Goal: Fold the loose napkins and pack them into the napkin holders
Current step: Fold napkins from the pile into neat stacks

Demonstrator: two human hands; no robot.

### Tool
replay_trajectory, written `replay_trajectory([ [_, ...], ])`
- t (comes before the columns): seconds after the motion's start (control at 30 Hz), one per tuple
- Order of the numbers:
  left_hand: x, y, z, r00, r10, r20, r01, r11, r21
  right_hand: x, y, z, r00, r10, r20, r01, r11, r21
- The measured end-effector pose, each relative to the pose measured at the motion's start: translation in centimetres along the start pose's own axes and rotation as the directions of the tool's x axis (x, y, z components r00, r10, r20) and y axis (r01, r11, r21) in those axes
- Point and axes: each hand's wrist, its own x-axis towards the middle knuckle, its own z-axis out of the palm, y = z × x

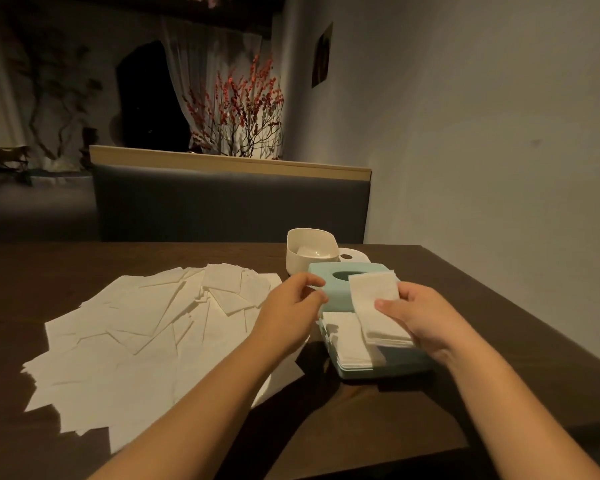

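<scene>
While the packing is under way, findings stand as follows, all places given from the teal plastic napkin holder.

Folded napkin: a white, soft paper napkin, held above the teal holder's near, open tray.
Handling: judged very light, limp and easily torn or creased; best taken by the folded edge between thumb and fingers, with gentle pressure.
Right hand: thumb and fingers pinch the folded napkin at its near right side, over the stack of folded white napkins in the tray.
Left hand: just left of the holder, fingers loosely curled, holding nothing; touch with the holder cannot be told.
Loose napkins: a spread of flat white paper sheets on the dark wooden worktop, left of the holder.
Second holder: a cream oval plastic tub, just behind.
</scene>
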Motion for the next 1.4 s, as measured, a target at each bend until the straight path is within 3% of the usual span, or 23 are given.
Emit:
replay_trajectory([
  [0.13,0.0,-0.4,1.4,0.991,-0.033,-0.133,0.033,0.999,-0.001,1.8,0.1,1.6,0.998,0.053,0.036,-0.049,0.994,-0.1],
  [0.37,-0.1,-0.9,1.9,0.991,-0.093,-0.094,0.1,0.993,0.07,1.9,1.4,4.0,0.999,0.03,-0.023,-0.036,0.943,-0.331],
  [0.47,-0.4,-1.0,1.4,0.992,-0.119,-0.032,0.122,0.982,0.145,1.6,1.6,3.7,0.999,0.016,-0.04,-0.026,0.959,-0.283],
  [0.63,-1.7,-0.8,1.4,0.948,-0.175,0.264,0.097,0.954,0.283,1.4,1.6,3.6,0.986,0.16,0.038,-0.159,0.987,-0.036],
  [0.73,-2.2,-0.5,1.7,0.911,-0.182,0.37,0.054,0.942,0.331,1.2,1.0,3.8,0.969,0.229,0.095,-0.238,0.968,0.085],
  [0.83,-2.2,-0.6,1.8,0.911,-0.185,0.367,0.054,0.938,0.341,1.3,0.8,3.8,0.96,0.246,0.135,-0.257,0.964,0.073],
  [0.93,-2.1,-0.9,1.8,0.949,-0.188,0.254,0.123,0.96,0.251,1.2,0.6,3.8,0.966,0.223,0.132,-0.236,0.968,0.087],
  [1.03,-1.9,-1.3,1.8,0.957,-0.199,0.21,0.155,0.965,0.211,0.9,0.2,3.9,0.964,0.222,0.145,-0.224,0.975,-0.008],
  [1.1,-1.9,-1.4,1.7,0.962,-0.191,0.196,0.15,0.967,0.208,0.7,0.1,4.0,0.985,0.152,0.085,-0.141,0.983,-0.119],
  [1.23,-1.3,-1.0,0.2,0.989,-0.126,0.071,0.114,0.981,0.159,0.6,-0.3,4.9,0.971,-0.214,-0.105,0.189,0.96,-0.207],
  [1.3,-0.9,-0.6,-0.9,0.997,-0.074,0.024,0.069,0.983,0.167,0.4,-1.0,5.9,0.939,-0.336,-0.077,0.31,0.922,-0.233],
  [1.4,-0.7,-0.7,-2.8,0.999,-0.008,-0.035,0.015,0.979,0.201,0.0,-2.3,8.9,0.915,-0.402,0.03,0.397,0.886,-0.237],
])
